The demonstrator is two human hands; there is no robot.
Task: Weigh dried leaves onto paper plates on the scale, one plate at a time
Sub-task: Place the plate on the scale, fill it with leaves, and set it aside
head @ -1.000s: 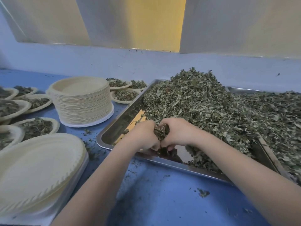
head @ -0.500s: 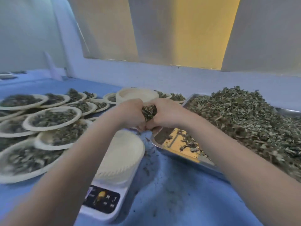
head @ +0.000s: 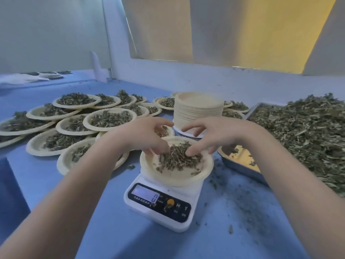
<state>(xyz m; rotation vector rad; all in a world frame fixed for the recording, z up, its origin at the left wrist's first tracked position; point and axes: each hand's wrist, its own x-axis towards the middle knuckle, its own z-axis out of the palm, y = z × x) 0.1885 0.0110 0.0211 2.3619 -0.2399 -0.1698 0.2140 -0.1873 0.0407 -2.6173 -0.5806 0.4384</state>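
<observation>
Leaves (head: 179,157) now on plate (head: 175,179), beneath opened hands (head: 179,135)

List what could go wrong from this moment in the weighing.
1. Both hands, left hand and right hand, hover spread-fingered over the small heap of dried leaves; touching the cream paper plate could skew the reading on the white digital scale.
2. The heap sits off-centre, so leaves may spill onto the blue tabletop, where crumbs already lie.
</observation>
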